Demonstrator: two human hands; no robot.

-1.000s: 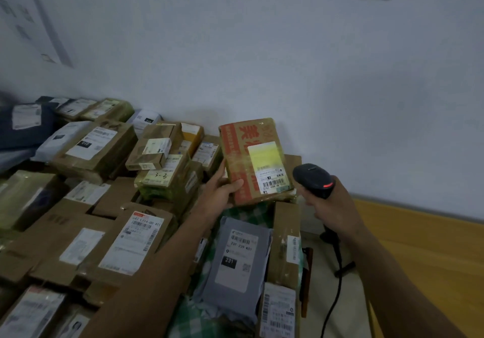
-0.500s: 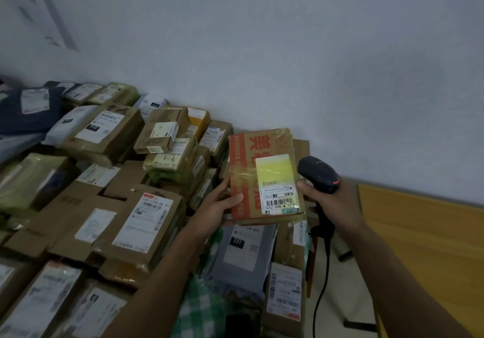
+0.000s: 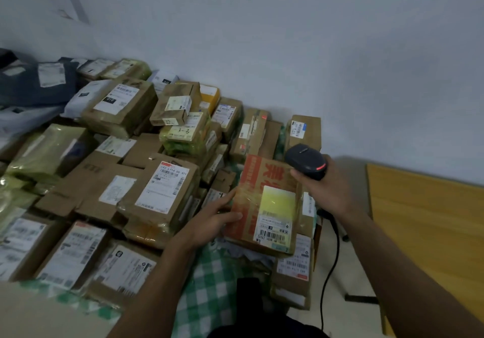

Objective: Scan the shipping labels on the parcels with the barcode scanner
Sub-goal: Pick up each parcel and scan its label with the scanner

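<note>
Parcels crowd a checked cloth (image 3: 209, 280) below a pale wall. Left hand (image 3: 209, 222) grips an orange-printed box (image 3: 251, 196) with barcode label (image 3: 275, 222); right hand (image 3: 327, 183) clasps the scanner (image 3: 305, 159). Nearby labels read "3-3" (image 3: 183, 130) and "010" (image 3: 109, 100).

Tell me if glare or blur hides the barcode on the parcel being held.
Head view: dim room; tape sheen over the red-printed parcel, label washed yellow on top, barcode lower down still distinct. Left hand steadies it; right hand holds the scanner. Edges bend, wide-angle.

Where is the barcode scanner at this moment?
In the head view, the barcode scanner sits right of centre in the right hand, raised just above the top right corner of the red-printed parcel that the left hand steadies.
</note>
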